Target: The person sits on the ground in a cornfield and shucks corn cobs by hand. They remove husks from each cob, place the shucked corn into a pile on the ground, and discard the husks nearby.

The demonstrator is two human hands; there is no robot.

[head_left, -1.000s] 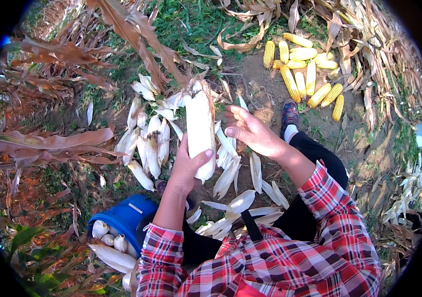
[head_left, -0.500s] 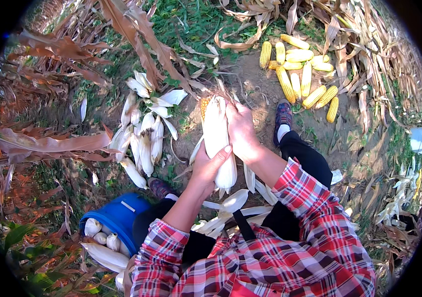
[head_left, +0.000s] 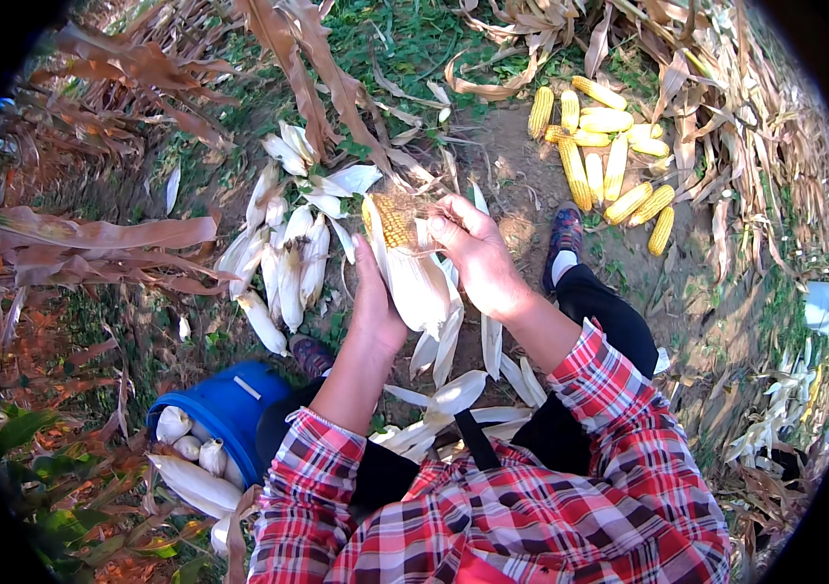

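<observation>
A half-husked ear of corn is held up in front of me, its yellow kernels bare at the top. Pale husk still wraps the lower part, and loose strips of it hang down on the right. Along the ear's left side lies my left hand, thumb up and the other fingers hidden behind the ear as it supports it. My right hand is closed at the ear's upper right, pinching husk with brown silk strands against the kernels.
Bare yellow cobs lie piled at the far right. Unhusked ears are heaped at the left. A tipped blue bucket with more ears lies at lower left. Torn husks lie between my legs; dry stalks stand at left.
The husk has been pulled down from the ear's upper front, baring more kernels. My right hand stays near the tip; my left hand has shifted from the front to the left side.
</observation>
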